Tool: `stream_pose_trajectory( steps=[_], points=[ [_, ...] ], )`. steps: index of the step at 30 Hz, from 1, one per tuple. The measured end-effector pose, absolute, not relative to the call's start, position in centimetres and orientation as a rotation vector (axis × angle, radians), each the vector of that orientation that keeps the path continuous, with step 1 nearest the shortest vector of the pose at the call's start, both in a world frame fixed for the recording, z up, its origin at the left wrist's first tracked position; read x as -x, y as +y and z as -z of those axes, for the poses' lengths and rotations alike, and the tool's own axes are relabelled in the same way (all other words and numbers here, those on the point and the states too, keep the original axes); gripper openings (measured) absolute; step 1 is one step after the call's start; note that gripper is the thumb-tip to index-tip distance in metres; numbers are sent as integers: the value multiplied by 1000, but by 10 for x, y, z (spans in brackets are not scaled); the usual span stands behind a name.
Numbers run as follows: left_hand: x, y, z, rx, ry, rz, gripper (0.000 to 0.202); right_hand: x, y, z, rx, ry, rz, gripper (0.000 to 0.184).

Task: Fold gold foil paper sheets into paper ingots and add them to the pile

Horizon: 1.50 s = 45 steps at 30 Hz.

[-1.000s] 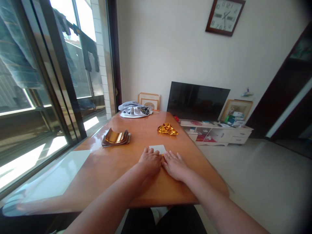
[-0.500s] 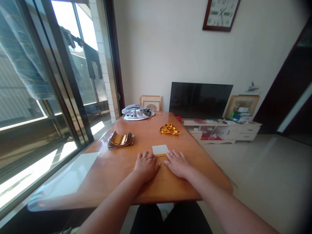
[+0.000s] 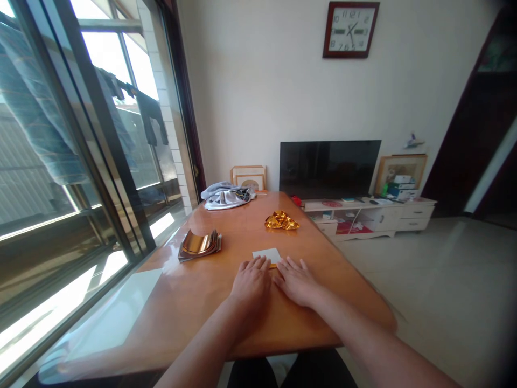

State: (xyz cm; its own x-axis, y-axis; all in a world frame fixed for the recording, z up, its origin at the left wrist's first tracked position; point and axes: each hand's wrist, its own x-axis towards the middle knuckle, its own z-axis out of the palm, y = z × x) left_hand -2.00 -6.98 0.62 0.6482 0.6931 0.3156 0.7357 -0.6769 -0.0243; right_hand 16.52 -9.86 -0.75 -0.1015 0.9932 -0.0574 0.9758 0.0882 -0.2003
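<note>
A small white sheet of paper lies flat on the tabletop, with a narrow gold strip along its near edge. My left hand rests palm down, its fingertips over the sheet's near left part. Flat beside it, my right hand has its fingers spread and its fingertips at the near right corner. Both hands press from above and grip nothing. To the left sits a stack of curled, shiny gold-coloured sheets. Farther back lies crumpled gold foil.
The glossy wooden table reaches away from me, with bunched grey cloth at its far end. Sliding glass doors run along the left. A television and a low white cabinet stand behind, under a wall clock.
My left hand has slid right and forward over the sheet's near edge, covering part of the gold strip. The right hand has barely moved. The camera view has tilted up slightly.
</note>
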Motion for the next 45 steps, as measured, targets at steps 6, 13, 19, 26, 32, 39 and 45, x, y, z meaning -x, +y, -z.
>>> stream_pose_trajectory(
  steps=[6, 13, 19, 26, 32, 39, 45],
  points=[
    [5, -71, 15, 2769, -1242, 269, 54, -168, -96, 11, 2023, -2283, -262, 66],
    [5, -70, 9, 2775, -1274, 332, 48, -168, -94, 11, 2023, -2293, -217, 66],
    [3, -67, 7, 2773, -1261, 294, 44, -165, -93, 7, 2022, -2325, -216, 63],
    [4, -71, 11, 2738, -1269, 339, 46, -168, -94, 5, 1997, -2349, -224, 66],
    [5, -73, 15, 2707, -1269, 360, 46, -169, -96, 9, 2001, -2285, -265, 66],
    [6, -73, 19, 2723, -1316, 421, 44, -177, -84, 6, 1936, -2127, -283, 42],
    [6, -73, 22, 2747, -1358, 549, 43, -198, -53, 2, 1944, -1927, -262, 38]
  ],
)
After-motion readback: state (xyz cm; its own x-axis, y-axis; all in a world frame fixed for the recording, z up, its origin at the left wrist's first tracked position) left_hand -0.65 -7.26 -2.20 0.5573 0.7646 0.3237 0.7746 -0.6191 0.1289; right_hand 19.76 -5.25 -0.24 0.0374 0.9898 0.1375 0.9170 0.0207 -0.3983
